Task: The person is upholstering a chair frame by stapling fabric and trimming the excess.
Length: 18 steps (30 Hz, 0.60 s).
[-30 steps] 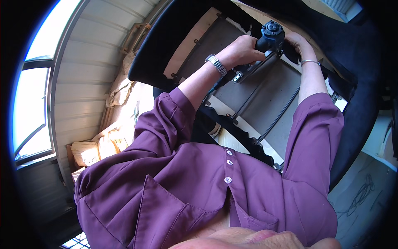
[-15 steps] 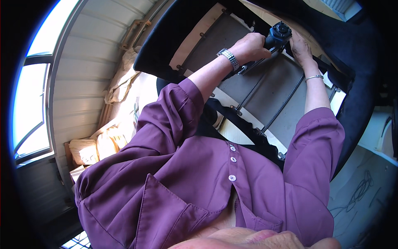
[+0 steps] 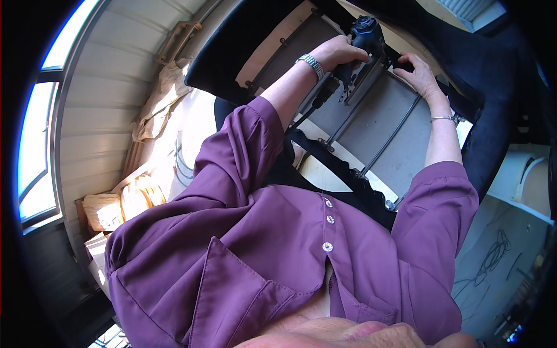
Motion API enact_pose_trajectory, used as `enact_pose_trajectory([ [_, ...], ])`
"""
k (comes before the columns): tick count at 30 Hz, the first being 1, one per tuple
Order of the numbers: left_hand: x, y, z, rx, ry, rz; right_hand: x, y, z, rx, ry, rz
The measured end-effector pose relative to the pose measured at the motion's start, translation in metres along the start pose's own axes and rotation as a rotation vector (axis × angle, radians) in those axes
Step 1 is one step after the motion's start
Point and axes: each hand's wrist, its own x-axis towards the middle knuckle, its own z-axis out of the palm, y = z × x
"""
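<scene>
My left hand (image 3: pixel 341 52) is wrapped round the handle of a black pneumatic staple gun (image 3: pixel 368 36). The gun hangs over the far part of an upholstered piece with a grey panel (image 3: pixel 371 122) crossed by thin dark rods (image 3: pixel 390 137). To the gun's right, my right hand (image 3: pixel 422 76) is curled, thumb and fingers pinching the edge of black fabric (image 3: pixel 402 65). What lies under the gun's nose is hidden. A black hose runs from the gun's handle down past my left forearm.
Black fabric (image 3: pixel 493 116) drapes over the right side of the piece. Light bundles (image 3: pixel 139 197) lie at the left by a window (image 3: pixel 40 145). A coiled dark cord (image 3: pixel 493 255) rests on the floor at the right, near a white curved part (image 3: pixel 510 180).
My left hand has moved the staple gun slightly left and away from my right hand. My right hand has shifted nearer, its fingers now curled in on the fabric edge.
</scene>
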Motion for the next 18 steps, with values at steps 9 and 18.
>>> enact_pose_trajectory([
  [9, -0.018, -0.004, -0.012, -0.097, 0.073, 0.127, -0.004, 0.021, 0.002, 0.000, 0.010, 0.026],
  [18, -0.043, -0.014, -0.019, -0.008, 0.133, 0.122, -0.001, -0.030, -0.005, -0.271, 0.047, 0.014],
])
